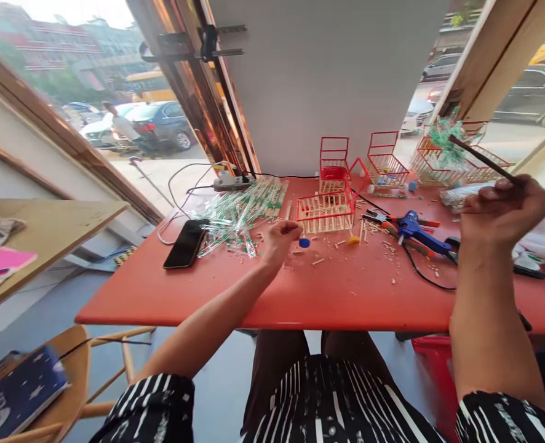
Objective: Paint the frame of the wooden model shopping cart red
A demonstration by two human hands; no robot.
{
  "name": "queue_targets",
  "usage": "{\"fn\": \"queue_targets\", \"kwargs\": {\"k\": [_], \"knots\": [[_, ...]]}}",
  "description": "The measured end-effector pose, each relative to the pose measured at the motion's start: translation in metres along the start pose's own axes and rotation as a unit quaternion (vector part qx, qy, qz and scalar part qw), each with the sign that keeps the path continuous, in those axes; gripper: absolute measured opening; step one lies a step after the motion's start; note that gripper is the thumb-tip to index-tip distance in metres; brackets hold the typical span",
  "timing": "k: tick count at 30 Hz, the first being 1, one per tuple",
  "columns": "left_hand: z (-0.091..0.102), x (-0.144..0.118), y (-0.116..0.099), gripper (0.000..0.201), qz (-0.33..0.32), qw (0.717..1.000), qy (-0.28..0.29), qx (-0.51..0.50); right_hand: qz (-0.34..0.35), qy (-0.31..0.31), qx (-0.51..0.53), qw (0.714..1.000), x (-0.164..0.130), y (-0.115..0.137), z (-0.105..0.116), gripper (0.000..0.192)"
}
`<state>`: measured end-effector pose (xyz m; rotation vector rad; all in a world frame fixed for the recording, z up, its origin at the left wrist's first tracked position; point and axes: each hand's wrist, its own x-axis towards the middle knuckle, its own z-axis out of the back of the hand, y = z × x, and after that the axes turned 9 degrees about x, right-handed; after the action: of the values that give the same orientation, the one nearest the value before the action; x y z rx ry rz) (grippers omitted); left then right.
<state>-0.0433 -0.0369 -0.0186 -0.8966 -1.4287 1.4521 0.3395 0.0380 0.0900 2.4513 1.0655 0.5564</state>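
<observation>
Red worktop [328, 295] fills the middle of our view, set against a white wall panel between large windows that look onto a street with parked cars. We take the blue glue gun [413, 231] as our landmark. Well to its left our left hand [279, 240] rests on the worktop, its grip curled shut; whether it pinches anything we cannot tell. Just beyond that hand lie a blue cap [304, 242] and scattered wood splinters. Above and to the right of the glue gun our right hand [501, 209] is raised, its grip pressed around a thin dark stick [480, 159]. Behind the glue gun stand red stick-built baskets [328, 209]. Far left lies a black phone [186, 243]. We read no writing anywhere.
</observation>
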Motion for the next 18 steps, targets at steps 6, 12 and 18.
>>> {"fn": "queue_targets", "kwargs": {"k": [6,12,18], "knots": [[-0.027,-0.015,0.001,0.020,0.040,0.998,0.025,-0.030,-0.004,-0.031,0.065,0.997,-0.022,0.010,-0.017,0.060],[-0.047,-0.022,0.006,0.023,0.042,0.995,0.054,-0.072,-0.024,0.046,0.043,0.998,-0.021,0.012,-0.015,0.038],[-0.034,-0.045,0.002,0.032,0.010,0.995,0.070,-0.070,-0.008,0.212,-0.074,0.975,-0.025,0.007,-0.008,0.022]]}}
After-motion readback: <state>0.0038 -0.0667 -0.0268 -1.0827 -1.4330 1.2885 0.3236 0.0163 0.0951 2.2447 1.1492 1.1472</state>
